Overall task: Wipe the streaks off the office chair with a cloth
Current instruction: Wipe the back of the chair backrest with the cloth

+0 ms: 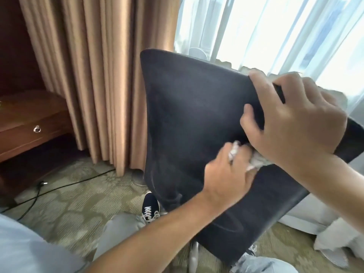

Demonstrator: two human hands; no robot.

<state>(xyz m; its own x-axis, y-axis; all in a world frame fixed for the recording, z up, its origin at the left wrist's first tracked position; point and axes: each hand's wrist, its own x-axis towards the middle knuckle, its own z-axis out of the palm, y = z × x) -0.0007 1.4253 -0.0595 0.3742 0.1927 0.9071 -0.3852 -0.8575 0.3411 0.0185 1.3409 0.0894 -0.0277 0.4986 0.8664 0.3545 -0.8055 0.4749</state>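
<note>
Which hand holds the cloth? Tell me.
The left hand, lower on the chair back, has the cloth bunched in it; the right hand only grips the top edge.

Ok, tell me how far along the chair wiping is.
Done: nothing I can confirm as finished. In hand: the left hand presses a crumpled whitish cloth against the dark fabric backrest of the office chair, while the right hand grips its top edge. Left: faint curved streaks low on the backrest.
</note>
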